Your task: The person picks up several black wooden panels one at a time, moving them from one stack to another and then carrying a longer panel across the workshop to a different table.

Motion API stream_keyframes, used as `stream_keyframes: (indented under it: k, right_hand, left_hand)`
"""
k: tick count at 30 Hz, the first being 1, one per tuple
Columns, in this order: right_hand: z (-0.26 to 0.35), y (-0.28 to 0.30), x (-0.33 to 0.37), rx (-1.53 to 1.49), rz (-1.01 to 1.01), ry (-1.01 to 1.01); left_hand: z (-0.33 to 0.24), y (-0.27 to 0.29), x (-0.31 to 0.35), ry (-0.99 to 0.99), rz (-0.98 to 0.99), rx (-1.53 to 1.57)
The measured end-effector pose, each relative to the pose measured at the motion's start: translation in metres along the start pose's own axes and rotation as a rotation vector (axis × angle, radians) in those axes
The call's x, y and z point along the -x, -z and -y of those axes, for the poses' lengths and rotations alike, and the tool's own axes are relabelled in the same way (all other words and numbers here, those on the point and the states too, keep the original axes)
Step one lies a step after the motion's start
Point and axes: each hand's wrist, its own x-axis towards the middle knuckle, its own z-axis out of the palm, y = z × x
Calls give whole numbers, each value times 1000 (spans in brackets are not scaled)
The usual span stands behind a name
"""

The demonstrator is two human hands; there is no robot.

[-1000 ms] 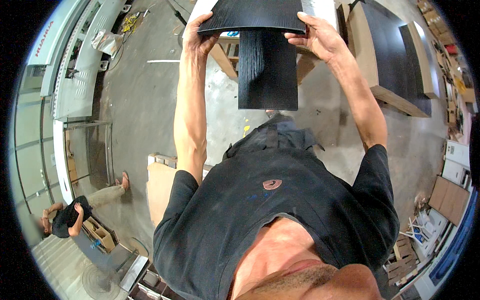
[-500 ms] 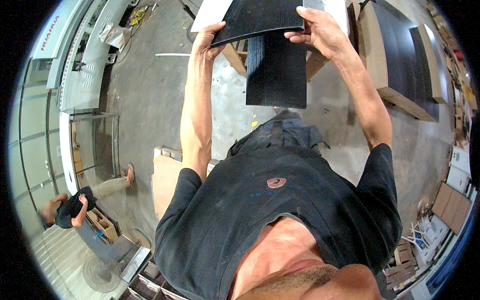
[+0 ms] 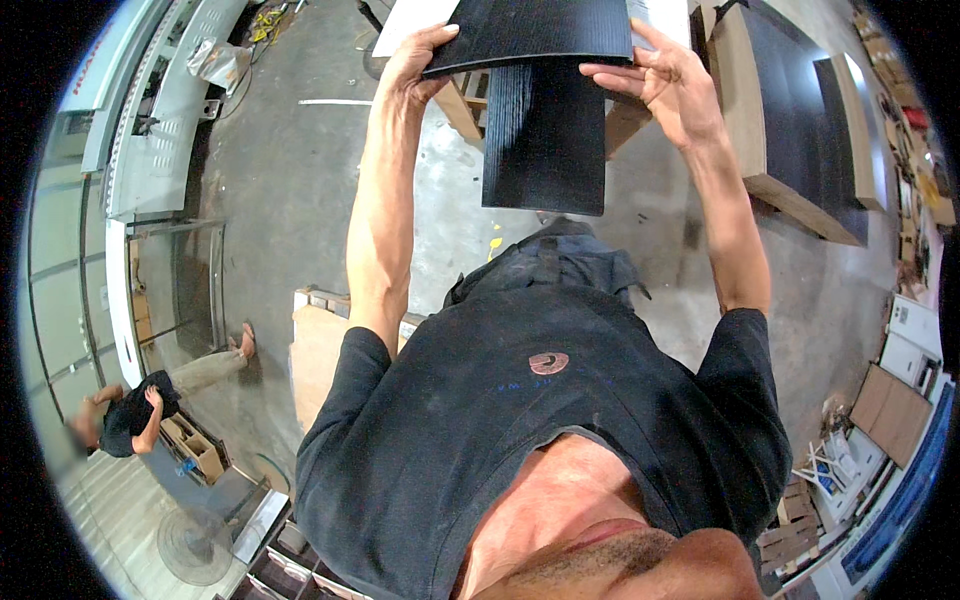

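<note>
A black board with a fine lined grain (image 3: 540, 30) spans between my two hands at the top of the view, its near edge slightly bowed by the lens. My left hand (image 3: 412, 65) is closed on its left near corner, thumb on top. At the right near corner is my right hand (image 3: 678, 88), with the thumb against the side edge and the fingers stretched along and below the near edge. Below the board, a second black board (image 3: 545, 145) sticks out toward me. The far part of the upper board is cut off by the frame.
Wooden supports (image 3: 460, 112) stand beneath the boards. Stacked dark panels with pale edges (image 3: 800, 120) are on the right. A pale board (image 3: 320, 345) lies on the left. Machinery (image 3: 160, 120) lines the far left, and another person (image 3: 140, 410) is at lower left.
The upper board has shifted slightly right. My right thumb has moved from its top face to the side edge, and the fingers of that hand are straighter. My left hand keeps its hold.
</note>
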Motion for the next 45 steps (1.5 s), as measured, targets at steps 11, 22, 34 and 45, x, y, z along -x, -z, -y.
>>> stream_keyframes:
  k: [11, 22, 34, 45]
  right_hand:
    - [34, 5, 5, 21, -214, 248]
    - [65, 4, -29, 8, -68, 436]
    - [81, -5, -32, -40, -163, 374]
    - [79, 5, -32, 46, -107, 422]
  left_hand:
    - [-61, -84, -27, -41, 99, 120]
    - [-107, -96, -54, -121, 133, 169]
    - [-114, -95, -59, -160, 178, 170]
    - [-111, -93, -64, -171, 138, 161]
